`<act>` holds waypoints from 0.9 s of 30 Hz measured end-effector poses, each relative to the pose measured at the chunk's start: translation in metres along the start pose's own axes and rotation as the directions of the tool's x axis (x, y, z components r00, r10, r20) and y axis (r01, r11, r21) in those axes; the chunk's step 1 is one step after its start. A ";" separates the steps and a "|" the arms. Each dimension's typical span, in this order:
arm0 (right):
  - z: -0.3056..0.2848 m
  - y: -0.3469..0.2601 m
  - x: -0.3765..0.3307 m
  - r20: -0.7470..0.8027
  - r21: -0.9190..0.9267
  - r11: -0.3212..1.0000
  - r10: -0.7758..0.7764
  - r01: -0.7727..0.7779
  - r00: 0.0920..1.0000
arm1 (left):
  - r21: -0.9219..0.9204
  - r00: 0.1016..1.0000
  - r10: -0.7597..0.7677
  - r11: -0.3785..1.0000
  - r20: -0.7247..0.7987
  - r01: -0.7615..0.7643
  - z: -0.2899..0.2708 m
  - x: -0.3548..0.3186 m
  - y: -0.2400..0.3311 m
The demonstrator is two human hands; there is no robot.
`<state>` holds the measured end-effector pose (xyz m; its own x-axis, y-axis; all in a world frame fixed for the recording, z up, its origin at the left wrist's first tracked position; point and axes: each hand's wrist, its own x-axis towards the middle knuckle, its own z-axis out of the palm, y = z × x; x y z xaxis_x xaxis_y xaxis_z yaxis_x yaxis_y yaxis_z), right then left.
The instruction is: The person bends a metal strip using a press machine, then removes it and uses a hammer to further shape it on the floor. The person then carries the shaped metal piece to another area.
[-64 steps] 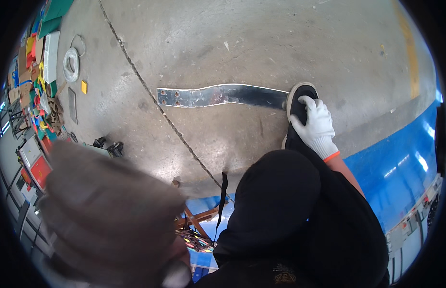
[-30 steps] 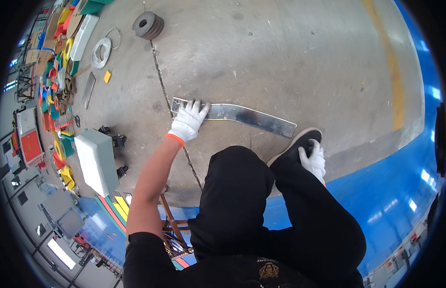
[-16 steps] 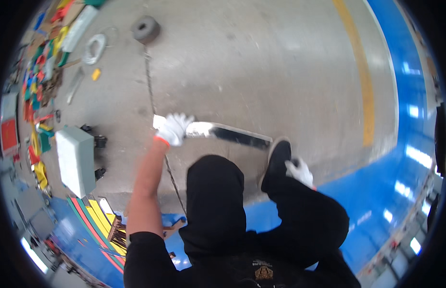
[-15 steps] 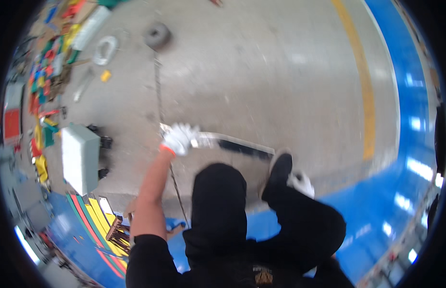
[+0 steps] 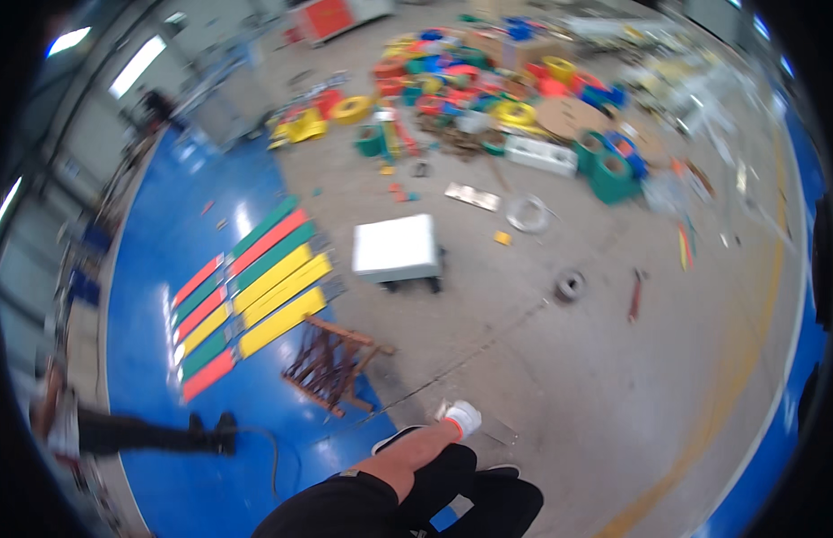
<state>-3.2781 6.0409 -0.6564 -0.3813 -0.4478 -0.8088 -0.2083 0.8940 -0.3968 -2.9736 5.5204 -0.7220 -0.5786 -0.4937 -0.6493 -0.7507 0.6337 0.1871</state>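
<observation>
One gloved left hand (image 5: 462, 419) rests on metal strip (image 5: 488, 429), grip unclear; white box (image 5: 394, 247) apart, seemingly closed.

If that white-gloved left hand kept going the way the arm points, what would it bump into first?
Probably nothing soon. The white-gloved left hand rests on a flat grey metal strip on the concrete floor. Beyond it, up and to the right, the floor looks bare, though the picture is blurred and depth unclear.

A white glove with orange cuff (image 5: 462, 418), black short sleeve, black trousers.
</observation>
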 end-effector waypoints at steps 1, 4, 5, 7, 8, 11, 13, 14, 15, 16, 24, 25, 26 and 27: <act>-0.023 -0.016 -0.017 0.007 0.024 0.999 0.034 -0.034 0.999 | -0.038 0.998 -0.060 0.998 -0.004 0.059 -0.016 -0.029 0.012; -0.083 -0.077 -0.056 0.136 0.149 0.974 0.150 -0.170 0.979 | -0.335 0.954 -0.300 0.897 0.017 0.289 -0.090 -0.140 0.019; -0.102 -0.086 -0.050 0.147 0.012 0.997 0.069 -0.071 0.987 | -0.424 0.933 -0.360 0.842 0.020 0.333 -0.091 -0.184 0.019; -0.139 -0.109 -0.039 0.141 -0.177 0.982 -0.049 0.074 0.989 | -0.509 0.884 -0.468 0.760 0.003 0.404 -0.095 -0.243 0.026; -0.146 -0.134 -0.037 0.158 -0.168 0.982 -0.055 0.082 0.986 | -0.551 0.852 -0.521 0.700 0.039 0.454 -0.143 -0.289 0.029; -0.176 -0.214 -0.034 0.123 -0.091 0.991 -0.083 0.095 0.989 | -0.650 0.771 -0.597 0.500 0.221 0.572 -0.187 -0.383 0.025; -0.188 -0.273 -0.028 0.137 -0.036 0.994 -0.099 0.104 0.986 | -0.636 0.648 -0.721 0.385 0.245 0.669 -0.167 -0.432 0.026; -0.189 -0.319 -0.045 0.152 -0.058 0.992 -0.104 0.114 0.983 | -0.655 0.590 -0.755 0.296 0.286 0.696 -0.176 -0.455 0.028; -0.191 -0.377 -0.072 0.171 -0.096 0.988 -0.106 0.124 0.980 | -0.690 0.568 -0.753 0.217 0.332 0.690 -0.183 -0.481 0.033; -0.189 -0.418 -0.083 0.201 -0.116 0.977 -0.155 0.180 0.967 | -0.689 0.523 -0.748 0.122 0.409 0.714 -0.180 -0.498 0.034; -0.146 -0.616 -0.027 0.201 -0.379 0.893 -0.178 0.244 0.963 | -0.580 0.188 -0.636 -0.491 0.749 0.650 -0.117 -0.516 0.017; -0.141 -0.640 -0.024 0.205 -0.426 0.877 -0.147 0.223 0.968 | -0.547 0.172 -0.585 -0.557 0.792 0.625 -0.109 -0.514 0.018; -0.135 -0.657 -0.024 0.210 -0.470 0.861 -0.103 0.193 0.972 | -0.507 0.139 -0.556 -0.591 0.820 0.627 -0.107 -0.512 0.022; -0.124 -0.676 -0.023 0.217 -0.488 0.852 -0.093 0.191 0.972 | -0.468 0.101 -0.531 -0.623 0.841 0.627 -0.112 -0.510 0.015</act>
<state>-3.2404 5.4451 -0.3157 -0.1552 -0.5144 -0.8434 -0.6894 0.6679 -0.2804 -2.7258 5.7143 -0.3056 0.6086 0.1151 -0.7851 -0.0441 -0.9830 -0.1783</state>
